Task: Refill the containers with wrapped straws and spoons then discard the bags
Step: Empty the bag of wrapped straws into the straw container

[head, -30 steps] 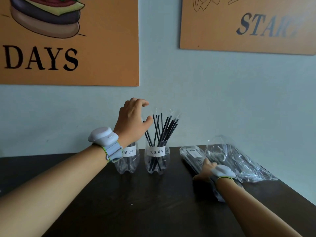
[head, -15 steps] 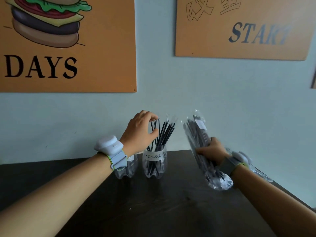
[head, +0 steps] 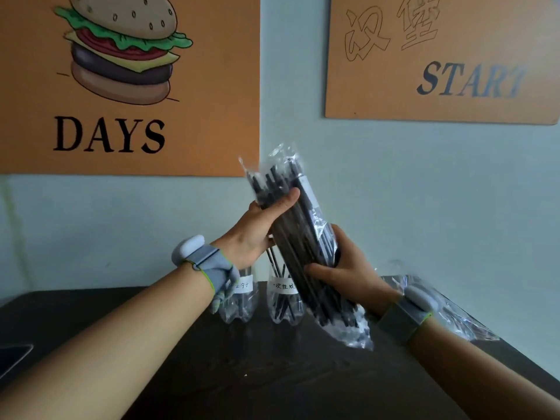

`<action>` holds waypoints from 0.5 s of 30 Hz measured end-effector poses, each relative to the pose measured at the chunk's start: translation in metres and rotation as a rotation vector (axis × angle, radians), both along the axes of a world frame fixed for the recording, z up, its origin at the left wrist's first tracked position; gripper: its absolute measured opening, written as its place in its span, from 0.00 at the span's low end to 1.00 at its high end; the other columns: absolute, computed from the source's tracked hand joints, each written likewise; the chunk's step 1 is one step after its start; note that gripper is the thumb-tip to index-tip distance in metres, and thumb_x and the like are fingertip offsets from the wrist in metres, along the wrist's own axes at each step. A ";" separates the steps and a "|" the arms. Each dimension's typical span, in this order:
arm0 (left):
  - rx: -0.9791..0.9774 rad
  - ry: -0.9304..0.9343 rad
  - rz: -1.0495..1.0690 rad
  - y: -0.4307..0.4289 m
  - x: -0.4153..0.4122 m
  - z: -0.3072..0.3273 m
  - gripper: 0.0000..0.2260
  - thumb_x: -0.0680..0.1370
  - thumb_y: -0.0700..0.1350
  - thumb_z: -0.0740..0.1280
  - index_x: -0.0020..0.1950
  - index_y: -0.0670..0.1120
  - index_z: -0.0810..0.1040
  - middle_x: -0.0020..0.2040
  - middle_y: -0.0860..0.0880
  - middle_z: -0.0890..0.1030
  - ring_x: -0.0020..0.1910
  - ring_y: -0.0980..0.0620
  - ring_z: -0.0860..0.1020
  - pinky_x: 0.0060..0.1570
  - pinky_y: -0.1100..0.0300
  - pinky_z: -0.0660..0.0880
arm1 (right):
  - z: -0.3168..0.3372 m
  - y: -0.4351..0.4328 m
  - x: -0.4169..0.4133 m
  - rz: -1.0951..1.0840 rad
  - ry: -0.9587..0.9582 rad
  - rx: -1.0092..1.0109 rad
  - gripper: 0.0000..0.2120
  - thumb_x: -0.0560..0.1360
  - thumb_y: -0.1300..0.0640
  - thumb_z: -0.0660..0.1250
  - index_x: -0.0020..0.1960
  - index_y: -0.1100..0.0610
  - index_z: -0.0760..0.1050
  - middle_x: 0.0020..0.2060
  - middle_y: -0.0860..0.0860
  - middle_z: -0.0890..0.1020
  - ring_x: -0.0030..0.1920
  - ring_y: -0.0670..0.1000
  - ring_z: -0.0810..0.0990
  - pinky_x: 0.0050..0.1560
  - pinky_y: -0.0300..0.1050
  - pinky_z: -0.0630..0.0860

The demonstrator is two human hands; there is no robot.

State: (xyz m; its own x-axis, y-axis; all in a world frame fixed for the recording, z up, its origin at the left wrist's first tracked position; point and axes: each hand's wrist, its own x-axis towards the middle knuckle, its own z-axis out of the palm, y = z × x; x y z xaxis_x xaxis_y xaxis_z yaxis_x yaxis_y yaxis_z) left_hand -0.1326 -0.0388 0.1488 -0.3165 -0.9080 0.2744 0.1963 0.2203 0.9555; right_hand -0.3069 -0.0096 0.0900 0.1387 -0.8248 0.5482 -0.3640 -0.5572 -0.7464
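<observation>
A clear plastic bag of black wrapped straws [head: 298, 234] is held tilted in the air above the dark table [head: 272, 374]. My left hand [head: 257, 231] grips the bag's upper part, thumb across the front. My right hand [head: 345, 268] holds its lower half from the right. Behind the bag stand two clear labelled containers: the left container [head: 239, 301] is partly hidden by my wrist, and the right container [head: 283, 301] holds a few black straws.
A second clear bag [head: 448, 310] lies at the table's back right, near the edge. A dark flat object [head: 13, 359] sits at the left edge. The pale wall carries two orange posters close behind the containers.
My right hand lifted the straw bag off the table and brought it leftward in front of the containers. My left hand left the straws in the container and took hold of the bag's upper part.
</observation>
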 end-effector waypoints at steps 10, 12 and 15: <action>-0.047 -0.017 0.097 0.013 0.010 -0.045 0.08 0.70 0.36 0.72 0.49 0.41 0.82 0.40 0.47 0.86 0.42 0.49 0.84 0.42 0.61 0.81 | -0.055 -0.005 0.044 0.084 -0.072 0.095 0.44 0.59 0.54 0.81 0.68 0.46 0.60 0.58 0.45 0.79 0.58 0.40 0.79 0.58 0.36 0.77; -0.069 -0.042 0.071 0.017 0.014 -0.054 0.11 0.71 0.35 0.72 0.52 0.39 0.81 0.45 0.45 0.86 0.45 0.50 0.84 0.42 0.64 0.80 | -0.065 -0.007 0.047 0.070 -0.113 0.130 0.45 0.57 0.57 0.82 0.68 0.47 0.63 0.56 0.46 0.81 0.56 0.41 0.80 0.56 0.36 0.78; -0.085 -0.095 0.047 0.022 0.019 -0.061 0.12 0.71 0.35 0.71 0.54 0.39 0.81 0.49 0.43 0.85 0.48 0.50 0.84 0.43 0.67 0.79 | -0.077 -0.009 0.051 0.014 -0.103 0.137 0.40 0.57 0.60 0.81 0.64 0.48 0.67 0.53 0.46 0.82 0.54 0.42 0.81 0.55 0.37 0.78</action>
State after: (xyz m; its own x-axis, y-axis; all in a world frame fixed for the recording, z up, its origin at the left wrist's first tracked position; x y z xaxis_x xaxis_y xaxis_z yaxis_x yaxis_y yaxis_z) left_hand -0.1136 -0.0170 0.0881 -0.3024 -0.8973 0.3216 0.0934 0.3079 0.9468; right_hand -0.2562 -0.0190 0.0128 0.0995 -0.8913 0.4424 -0.2752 -0.4519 -0.8486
